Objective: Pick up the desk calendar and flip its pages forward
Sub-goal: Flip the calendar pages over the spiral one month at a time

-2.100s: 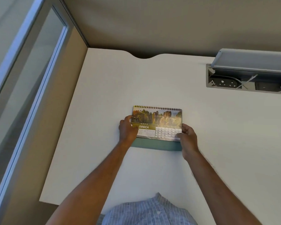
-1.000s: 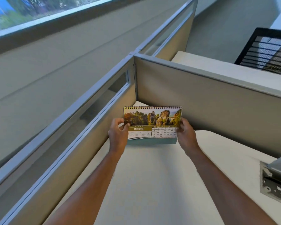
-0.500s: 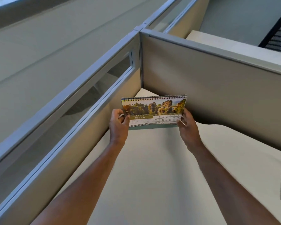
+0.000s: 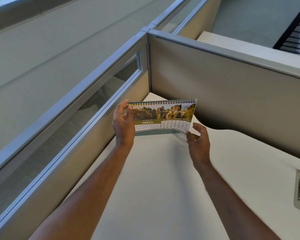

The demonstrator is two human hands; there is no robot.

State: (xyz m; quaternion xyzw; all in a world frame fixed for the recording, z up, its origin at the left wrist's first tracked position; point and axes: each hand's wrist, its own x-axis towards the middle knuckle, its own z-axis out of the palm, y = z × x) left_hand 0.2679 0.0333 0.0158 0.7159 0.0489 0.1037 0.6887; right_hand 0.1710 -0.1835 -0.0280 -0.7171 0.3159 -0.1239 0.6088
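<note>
Held up above the desk point(image 4: 163, 187), the light desk calendar point(image 4: 163, 115) has its left edge clamped by the left hand point(image 4: 123, 122) while the right hand point(image 4: 197, 139) pinches the limp March page's lower corner (best spot to lift it).

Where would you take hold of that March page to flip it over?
Probably its lower right corner, pinched from the right: that corner already curls away from the desk calendar, and the spiral binding on top acts as a hinge.

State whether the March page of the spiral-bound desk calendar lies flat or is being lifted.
Being lifted: the March page curls away at its lower right corner, pinched by the right hand.
</note>
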